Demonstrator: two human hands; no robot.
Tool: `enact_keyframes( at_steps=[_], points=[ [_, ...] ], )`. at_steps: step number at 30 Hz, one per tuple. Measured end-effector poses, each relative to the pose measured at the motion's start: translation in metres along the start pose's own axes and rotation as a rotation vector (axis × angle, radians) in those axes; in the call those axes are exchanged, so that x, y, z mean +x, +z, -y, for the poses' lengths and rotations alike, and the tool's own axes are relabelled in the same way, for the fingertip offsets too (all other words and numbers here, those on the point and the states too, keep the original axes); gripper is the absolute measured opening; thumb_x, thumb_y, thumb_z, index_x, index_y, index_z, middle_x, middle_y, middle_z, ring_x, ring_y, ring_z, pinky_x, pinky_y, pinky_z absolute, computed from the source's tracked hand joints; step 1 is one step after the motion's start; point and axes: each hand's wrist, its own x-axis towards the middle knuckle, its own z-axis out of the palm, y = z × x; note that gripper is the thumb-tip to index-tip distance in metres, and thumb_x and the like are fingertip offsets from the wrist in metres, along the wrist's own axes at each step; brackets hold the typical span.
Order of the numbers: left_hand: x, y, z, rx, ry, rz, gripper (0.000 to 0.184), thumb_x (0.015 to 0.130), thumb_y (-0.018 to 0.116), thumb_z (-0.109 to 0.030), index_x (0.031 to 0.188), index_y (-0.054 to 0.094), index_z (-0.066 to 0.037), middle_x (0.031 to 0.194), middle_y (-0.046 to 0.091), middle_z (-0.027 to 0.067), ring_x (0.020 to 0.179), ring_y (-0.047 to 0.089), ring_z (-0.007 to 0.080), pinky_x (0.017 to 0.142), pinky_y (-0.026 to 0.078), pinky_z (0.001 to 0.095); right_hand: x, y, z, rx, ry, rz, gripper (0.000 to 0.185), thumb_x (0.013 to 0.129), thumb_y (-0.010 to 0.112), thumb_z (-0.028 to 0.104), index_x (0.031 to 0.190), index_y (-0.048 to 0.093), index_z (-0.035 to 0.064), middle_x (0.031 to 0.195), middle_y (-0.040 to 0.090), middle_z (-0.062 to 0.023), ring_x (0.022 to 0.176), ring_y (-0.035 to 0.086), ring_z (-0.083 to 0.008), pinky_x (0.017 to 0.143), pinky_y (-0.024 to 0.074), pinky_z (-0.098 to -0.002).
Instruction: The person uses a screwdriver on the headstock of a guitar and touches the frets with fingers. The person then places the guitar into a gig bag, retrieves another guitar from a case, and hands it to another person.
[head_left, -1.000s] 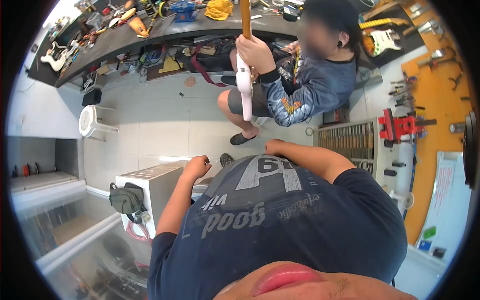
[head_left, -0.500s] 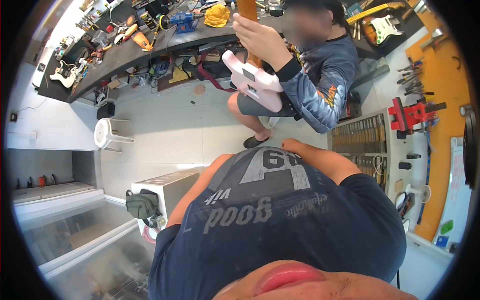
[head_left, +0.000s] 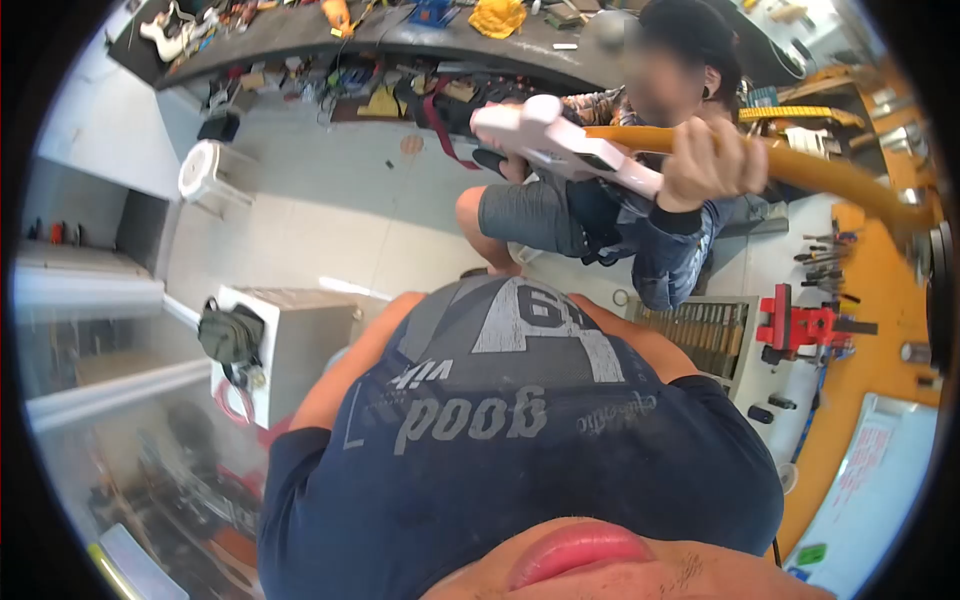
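Observation:
Neither of my hands shows; both forearms run down beside my dark printed shirt (head_left: 520,370) and pass out of sight beyond its front. In front of me a co-worker (head_left: 640,230) sits in grey shorts and a patterned blue-grey top. This person holds a pale pink electric guitar (head_left: 560,140) by its brown neck (head_left: 640,138), with a hand (head_left: 705,165) near where the neck meets the body. The guitar lies roughly level, and its neck stretches to the right, blurred at the far end.
A dark workbench (head_left: 360,50) with tools and a yellow cloth (head_left: 497,17) runs across the back. A white stool (head_left: 203,172) stands at left, near a cabinet (head_left: 290,330) carrying a green bag (head_left: 230,335). On the right are a red vise (head_left: 795,318) and a file rack (head_left: 690,335).
The co-worker has swung the guitar from upright to nearly level, its neck now pointing right. My view has shifted, and the tip of my right arm has slipped from sight.

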Motion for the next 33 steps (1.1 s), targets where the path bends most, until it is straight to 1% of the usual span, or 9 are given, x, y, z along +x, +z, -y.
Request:
enact_keyframes(
  at_steps=[7, 12, 15, 16, 22, 24, 28, 31, 33],
  points=[
    [0.005, 0.01, -0.008, -0.084, 0.021, -0.024, 0.04, 0.092, 0.064, -0.034, 0.112, 0.076, -0.001, 0.111, 0.076, 0.0289, 0.112, 0.071, 0.0462, 0.096, 0.056, 0.0511, 0.053, -0.012, -0.001, -0.059, -0.064, -0.039, 0.044, 0.086, 0.067, 0.038, 0.101, 0.082, -0.0005, 0.106, 0.078, -0.026, 0.1, 0.076, -0.0422, 0.09, 0.0581, -0.0496],
    [0.001, 0.007, -0.004, -0.13, 0.015, -0.04, 0.04, 0.092, 0.064, -0.033, 0.111, 0.076, -0.001, 0.111, 0.076, 0.0294, 0.112, 0.071, 0.0464, 0.096, 0.056, 0.0512, 0.005, -0.072, 0.052, 0.012, -0.082, -0.123, 0.041, 0.084, 0.067, 0.034, 0.099, 0.082, -0.0001, 0.107, 0.077, -0.0277, 0.102, 0.075, -0.0422, 0.093, 0.0575, -0.0507],
    [-0.002, 0.002, -0.008, -0.15, -0.001, -0.046, 0.04, 0.092, 0.064, -0.033, 0.111, 0.076, 0.0, 0.111, 0.075, 0.0298, 0.112, 0.071, 0.0465, 0.096, 0.056, 0.0513, 0.018, -0.063, 0.054, 0.012, -0.08, -0.164, 0.035, 0.082, 0.073, 0.033, 0.102, 0.083, 0.0049, 0.101, 0.08, -0.0217, 0.093, 0.077, -0.0416, 0.087, 0.0592, -0.0488],
    [-0.003, 0.002, -0.009, -0.156, -0.002, -0.043, 0.04, 0.092, 0.064, -0.033, 0.111, 0.076, 0.0, 0.111, 0.075, 0.0299, 0.112, 0.071, 0.0465, 0.096, 0.056, 0.0513, 0.011, -0.063, 0.058, 0.024, -0.097, -0.126, 0.039, 0.084, 0.067, 0.032, 0.1, 0.082, 0.0002, 0.109, 0.077, -0.0276, 0.102, 0.075, -0.0446, 0.095, 0.0573, -0.0517],
    [0.013, 0.014, 0.01, -0.147, 0.036, 0.032, 0.039, 0.092, 0.064, -0.033, 0.111, 0.075, -0.001, 0.112, 0.075, 0.0304, 0.112, 0.071, 0.0466, 0.096, 0.056, 0.0523, 0.02, -0.033, 0.053, -0.089, -0.185, -0.038, 0.034, 0.082, 0.067, 0.031, 0.093, 0.083, 0.0022, 0.1, 0.078, -0.0253, 0.094, 0.076, -0.0421, 0.09, 0.0584, -0.05],
    [0.022, 0.014, 0.003, 0.001, -0.049, 0.059, 0.039, 0.092, 0.065, -0.033, 0.111, 0.076, -0.001, 0.112, 0.075, 0.0303, 0.111, 0.071, 0.0466, 0.096, 0.056, 0.0526, 0.033, -0.025, 0.044, -0.033, -0.134, -0.056, 0.033, 0.083, 0.067, 0.03, 0.093, 0.083, 0.0025, 0.1, 0.078, -0.0248, 0.093, 0.076, -0.0426, 0.09, 0.0583, -0.0508],
    [0.031, 0.019, 0.027, -0.005, -0.049, 0.027, 0.039, 0.094, 0.064, -0.034, 0.111, 0.077, -0.002, 0.113, 0.075, 0.0302, 0.111, 0.072, 0.046, 0.097, 0.056, 0.0524, 0.047, -0.005, 0.039, 0.13, 0.119, -0.149, 0.031, 0.085, 0.069, 0.03, 0.091, 0.082, 0.0026, 0.102, 0.078, -0.0246, 0.093, 0.075, -0.0425, 0.088, 0.058, -0.0515],
    [0.038, 0.0, 0.063, 0.035, -0.039, 0.066, 0.038, 0.094, 0.065, -0.034, 0.11, 0.078, -0.002, 0.113, 0.076, 0.0297, 0.111, 0.072, 0.0455, 0.097, 0.057, 0.0521, 0.029, -0.056, 0.094, 0.087, -0.09, -0.113, 0.034, 0.088, 0.071, 0.034, 0.094, 0.082, 0.0019, 0.099, 0.079, -0.0226, 0.092, 0.076, -0.04, 0.086, 0.0579, -0.0504],
    [0.038, -0.025, 0.089, 0.089, -0.044, 0.126, 0.038, 0.094, 0.065, -0.034, 0.109, 0.078, -0.002, 0.113, 0.076, 0.0293, 0.11, 0.072, 0.0452, 0.097, 0.057, 0.0518, -0.015, -0.133, 0.167, 0.133, -0.233, 0.014, 0.04, 0.091, 0.07, 0.036, 0.11, 0.079, 0.0018, 0.107, 0.078, -0.023, 0.097, 0.075, -0.0372, 0.089, 0.058, -0.0477]
  ],
)
